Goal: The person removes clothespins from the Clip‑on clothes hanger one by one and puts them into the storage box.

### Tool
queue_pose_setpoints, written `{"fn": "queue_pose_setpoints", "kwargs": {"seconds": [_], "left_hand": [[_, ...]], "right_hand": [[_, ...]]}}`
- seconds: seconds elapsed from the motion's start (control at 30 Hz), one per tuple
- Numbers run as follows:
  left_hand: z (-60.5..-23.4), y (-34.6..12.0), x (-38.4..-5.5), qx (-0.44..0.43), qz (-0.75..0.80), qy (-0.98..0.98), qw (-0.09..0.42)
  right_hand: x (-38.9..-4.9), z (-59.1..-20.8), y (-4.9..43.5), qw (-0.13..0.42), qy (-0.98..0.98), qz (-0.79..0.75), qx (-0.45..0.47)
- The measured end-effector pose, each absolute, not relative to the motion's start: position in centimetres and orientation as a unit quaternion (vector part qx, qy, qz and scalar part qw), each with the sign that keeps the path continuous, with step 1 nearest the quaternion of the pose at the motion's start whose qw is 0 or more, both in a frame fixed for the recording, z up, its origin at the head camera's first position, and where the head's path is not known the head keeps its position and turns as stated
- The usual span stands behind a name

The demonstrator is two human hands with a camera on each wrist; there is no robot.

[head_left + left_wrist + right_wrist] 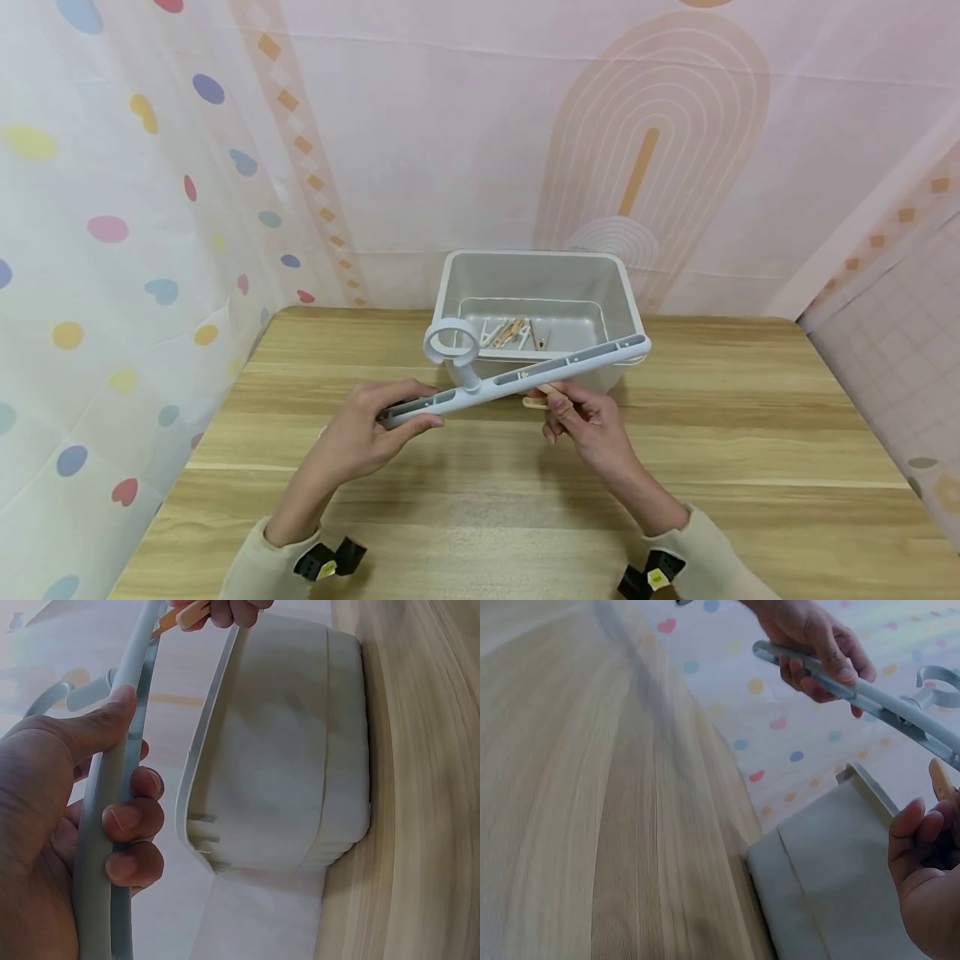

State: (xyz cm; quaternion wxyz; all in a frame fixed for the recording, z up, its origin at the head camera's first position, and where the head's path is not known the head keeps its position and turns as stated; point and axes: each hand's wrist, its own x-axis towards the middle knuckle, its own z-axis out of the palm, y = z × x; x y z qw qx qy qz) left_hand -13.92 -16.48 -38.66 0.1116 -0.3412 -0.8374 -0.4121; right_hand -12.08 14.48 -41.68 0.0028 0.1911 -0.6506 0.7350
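Observation:
A light blue-grey plastic hanger (555,367), a straight slotted bar with a round open hook (450,340), is held tilted over the front of a bin, its right end higher. My left hand (367,429) grips the bar's left end, thumb on one side and fingers curled round the other, as the left wrist view shows. Below the middle of the bar, my right hand (596,425) pinches a wooden clothespin (536,403). One end of the clothespin (193,613) lies against or very near the bar; whether it clips on, I cannot tell.
Behind the hanger stands a pale grey plastic bin (536,262) on the wooden table (750,433). Several white and wooden clothespins (512,333) lie loose on its floor. A patterned cloth (420,150) hangs along the table's back and left sides.

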Motion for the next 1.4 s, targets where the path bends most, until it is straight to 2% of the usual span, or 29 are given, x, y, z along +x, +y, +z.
{"fn": "queue_pose_setpoints", "kwargs": {"seconds": [0.23, 0.47, 0.57, 0.67, 0.87, 0.93, 1.07, 1.3, 1.4], "left_hand": [[-38.6, -16.4, -13.9, -0.345, -0.42, -0.832, 0.112], [-38.6, -16.3, -13.8, -0.35, -0.428, -0.826, 0.11], [-38.6, -16.2, -13.8, -0.351, -0.43, -0.824, 0.113], [-38.5, -16.1, -13.8, -0.351, -0.432, -0.823, 0.114], [-38.5, -16.1, -13.7, -0.35, -0.43, -0.825, 0.113], [-38.5, -16.1, -13.7, -0.35, -0.43, -0.825, 0.111], [-38.5, -16.1, -13.7, -0.353, -0.431, -0.824, 0.106], [-38.4, -16.0, -13.6, -0.356, -0.43, -0.823, 0.107], [-38.4, -16.0, -13.6, -0.355, -0.429, -0.824, 0.109]], "right_hand": [[-12.0, -41.8, 14.3, -0.007, -0.635, 0.75, 0.186], [-11.8, -42.1, 13.9, 0.066, -0.675, 0.714, 0.176], [-11.7, -42.0, 13.7, 0.081, -0.672, 0.716, 0.171], [-11.5, -41.9, 13.6, 0.066, -0.66, 0.73, 0.165], [-11.4, -41.7, 13.6, -0.006, -0.629, 0.759, 0.17], [-11.4, -41.7, 13.6, -0.007, -0.631, 0.756, 0.173], [-11.4, -41.9, 13.6, 0.044, -0.646, 0.741, 0.178], [-11.5, -42.3, 13.3, 0.186, -0.658, 0.703, 0.195], [-11.7, -42.2, 13.5, 0.217, -0.667, 0.682, 0.205]]}}
